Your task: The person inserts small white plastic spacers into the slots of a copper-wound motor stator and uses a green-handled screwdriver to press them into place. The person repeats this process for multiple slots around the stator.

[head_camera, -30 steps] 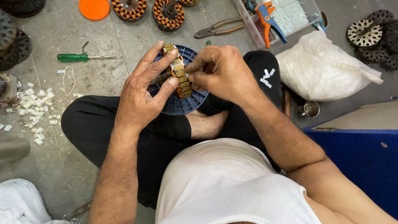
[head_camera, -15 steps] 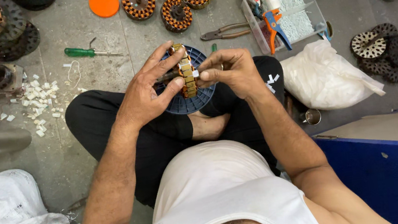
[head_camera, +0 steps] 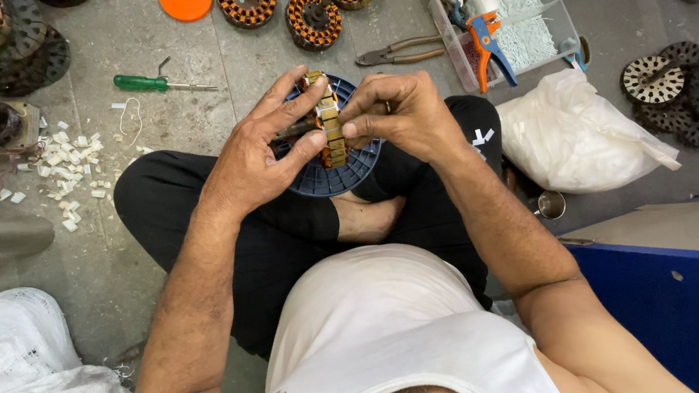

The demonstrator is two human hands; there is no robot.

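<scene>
I am holding a wound stator point(head_camera: 326, 119) edge-on between both hands, its rim standing as a narrow upright band with its long line running away from my chest. My left hand point(head_camera: 260, 158) is closing its grip around the near-left side, fingers spread over the top and thumb pressing low. My right hand point(head_camera: 397, 111) is pinching the right rim tight with fingertips point(head_camera: 351, 125). Both are equally near; the piece is lying straight between them, just above a blue round disc point(head_camera: 325, 177) resting on my crossed legs. Farther out on the floor, a clear plastic box point(head_camera: 552, 3) is holding white slivers, a tape roll and an orange-and-blue stripper. Beside it, pliers point(head_camera: 398, 53) are lying loose.
</scene>
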